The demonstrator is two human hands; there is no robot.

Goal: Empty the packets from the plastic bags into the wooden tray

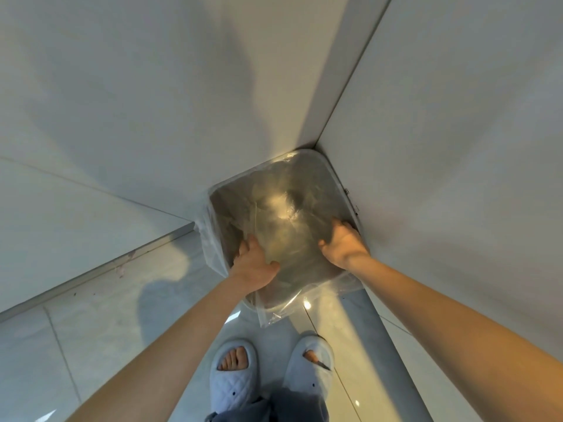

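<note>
My left hand [254,263] is pressed on the near-left rim of a lined bin [341,175], fingers curled over the clear plastic liner [307,303], while my right hand [342,242] is closed on the liner at the right rim. I judge the step to be handling emptied bags at the bin; done well, both grips hold the liner evenly so it neither tears nor slips inside. Beyond, crumpled clear plastic [274,208] lies in the bin against the corner wall [152,86]; no packets or wooden tray are in view.
</note>
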